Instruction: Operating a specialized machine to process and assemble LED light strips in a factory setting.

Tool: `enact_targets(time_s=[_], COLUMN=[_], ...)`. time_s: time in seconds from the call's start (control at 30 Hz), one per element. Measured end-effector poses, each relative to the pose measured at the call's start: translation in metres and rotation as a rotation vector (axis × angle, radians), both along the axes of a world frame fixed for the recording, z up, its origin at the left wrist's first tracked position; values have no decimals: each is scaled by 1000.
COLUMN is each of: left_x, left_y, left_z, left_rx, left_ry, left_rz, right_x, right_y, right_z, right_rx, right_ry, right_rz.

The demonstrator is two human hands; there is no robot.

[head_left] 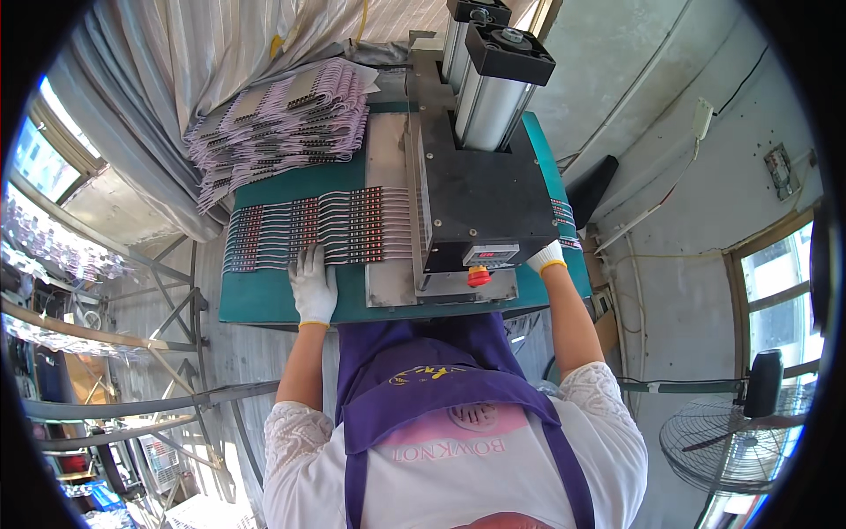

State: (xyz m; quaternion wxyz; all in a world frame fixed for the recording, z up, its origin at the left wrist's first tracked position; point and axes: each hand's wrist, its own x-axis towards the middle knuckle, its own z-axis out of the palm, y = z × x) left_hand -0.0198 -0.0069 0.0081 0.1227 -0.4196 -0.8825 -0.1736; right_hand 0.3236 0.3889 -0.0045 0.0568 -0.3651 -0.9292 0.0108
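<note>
Rows of small black LED modules (304, 220) with reddish-orange dots, joined by pale wires, lie side by side on the green table (264, 304). They run in under a black press (489, 198), and more modules (562, 212) show on its right side. My left hand (313, 282), in a white glove, lies on the near edge of the rows with its fingers stretched out. My right hand (548, 256), gloved too, is at the press's right side by the modules there. Its fingers are mostly hidden by the press.
A tall pile of bundled module strings (282, 123) sits at the back left of the table. Metal cylinders (493, 97) rise from the press, with a red knob (478, 277) on its front. A metal plate (388, 286) lies beneath it. A fan (749, 432) stands at lower right.
</note>
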Motion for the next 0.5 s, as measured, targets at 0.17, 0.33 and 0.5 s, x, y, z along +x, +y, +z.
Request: enact_targets(time_s=[0.17, 0.33, 0.5], left_x=[-4, -2, -3], left_y=[-12, -4, -5], left_z=[-10, -8, -9], left_rx=[93, 142, 163], left_ry=[-16, 50, 74], left_rz=[97, 97, 97], right_x=[-17, -6, -5], right_y=[-46, -15, 3], right_z=[61, 25, 10], right_rx=[-10, 171, 41], right_ry=[100, 214, 45], right_rz=[-65, 48, 49])
